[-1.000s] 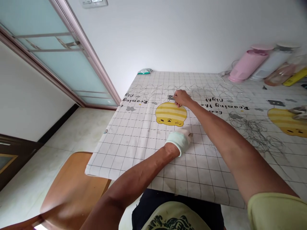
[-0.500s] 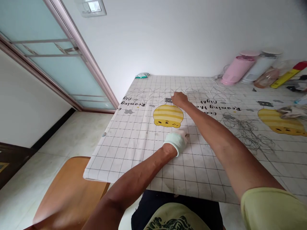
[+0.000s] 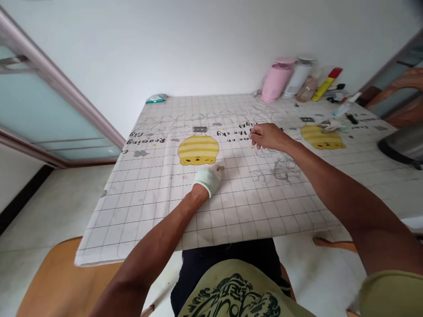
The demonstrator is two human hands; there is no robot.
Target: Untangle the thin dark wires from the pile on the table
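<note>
My left hand [image 3: 209,178], in a pale glove, rests on the checked tablecloth [image 3: 145,215] just below a printed yellow striped bear. Its fingers are closed; whatever they hold is too small or hidden to make out. My right hand [image 3: 267,135] is bare and over the printed lettering, its fingers curled together in a pinch. I cannot make out anything between them. Below it lies a loose tangle of thin grey strands [image 3: 286,169], like wire or thread. More thin wavy strands [image 3: 185,116] stretch across the far part of the cloth.
A pink cylinder [image 3: 276,81], a white cylinder [image 3: 299,79], a bottle [image 3: 306,89] and a yellow-red tube [image 3: 325,86] stand near the wall. Another glove [image 3: 337,124] lies right, near a metal kettle [image 3: 403,143]. A green-white packet [image 3: 156,98] sits at the far left corner. A wooden chair [image 3: 56,273] stands left.
My right hand has moved to the right, away from the printed bear, and its fingers have loosened from a fist. My left hand stays below the bear. The view has turned right.
</note>
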